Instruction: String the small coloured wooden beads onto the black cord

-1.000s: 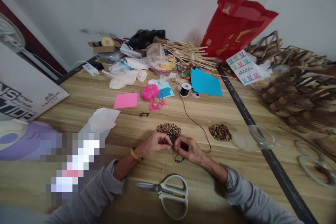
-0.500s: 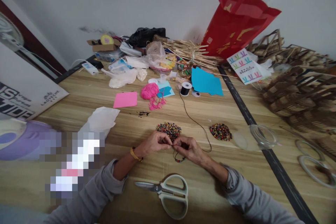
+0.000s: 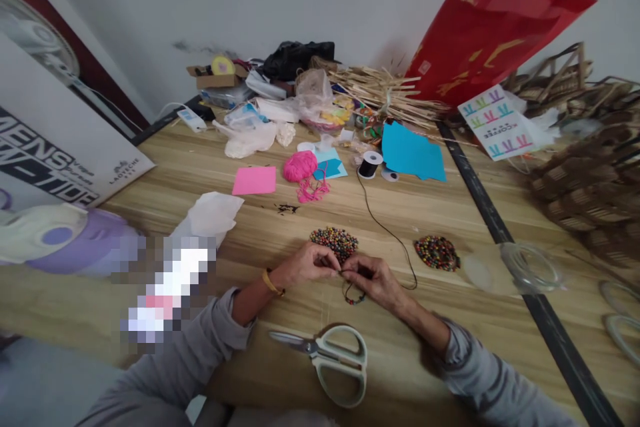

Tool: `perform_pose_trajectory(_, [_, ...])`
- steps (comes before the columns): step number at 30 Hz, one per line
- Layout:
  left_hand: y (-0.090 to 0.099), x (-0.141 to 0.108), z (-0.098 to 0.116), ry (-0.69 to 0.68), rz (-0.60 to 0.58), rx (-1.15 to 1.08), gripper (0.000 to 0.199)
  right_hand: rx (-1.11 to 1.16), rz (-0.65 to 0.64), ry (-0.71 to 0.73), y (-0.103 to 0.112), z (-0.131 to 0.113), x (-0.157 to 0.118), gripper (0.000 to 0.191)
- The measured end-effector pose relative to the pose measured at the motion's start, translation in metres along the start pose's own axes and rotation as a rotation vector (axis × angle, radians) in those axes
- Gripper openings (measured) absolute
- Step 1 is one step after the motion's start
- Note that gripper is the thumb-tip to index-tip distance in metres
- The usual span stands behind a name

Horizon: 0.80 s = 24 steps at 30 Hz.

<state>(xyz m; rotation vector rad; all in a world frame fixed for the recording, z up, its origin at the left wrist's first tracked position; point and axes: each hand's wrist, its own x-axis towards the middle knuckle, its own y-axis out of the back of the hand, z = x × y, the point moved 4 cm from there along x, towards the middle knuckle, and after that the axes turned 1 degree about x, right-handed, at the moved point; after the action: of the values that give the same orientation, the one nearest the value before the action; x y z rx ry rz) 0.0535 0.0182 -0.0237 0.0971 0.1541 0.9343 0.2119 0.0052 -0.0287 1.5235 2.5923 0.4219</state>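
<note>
My left hand (image 3: 311,263) pinches the black cord close to my right hand (image 3: 376,280), whose fingers also close on it. A small loop of cord with several coloured beads (image 3: 356,300) hangs below my right fingers. Just behind my hands lies a heap of multicoloured beads (image 3: 334,240). The black cord (image 3: 390,232) runs over the table to a spool (image 3: 370,165). White-handled scissors (image 3: 320,355) lie in front of my hands, blades pointing left. The exact crossing of the cord between my fingertips is too small to tell.
A ring of beads (image 3: 437,253) and coiled clear tubing (image 3: 531,267) lie to the right. Pink yarn (image 3: 300,165), pink paper (image 3: 255,180) and blue sheets (image 3: 414,152) sit farther back. A red bag (image 3: 490,33) and woven baskets (image 3: 590,187) stand at the back right.
The whole view has shifted, so most things appear farther right. My hands keep their pinch on the cord, with little visible change between them.
</note>
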Motion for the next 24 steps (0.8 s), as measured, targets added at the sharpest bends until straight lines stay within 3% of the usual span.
perform_pose_trajectory(15, [0.002, 0.002, -0.006, 0.103, 0.031, -0.130, 0.017, -0.075, 0.031, 0.056, 0.001, -0.006, -0.003, 0.025])
perform_pose_trajectory(24, [0.001, 0.005, -0.011, 0.042, -0.005, -0.113, 0.014, -0.151, 0.030, 0.042, 0.000, -0.011, -0.005, 0.023])
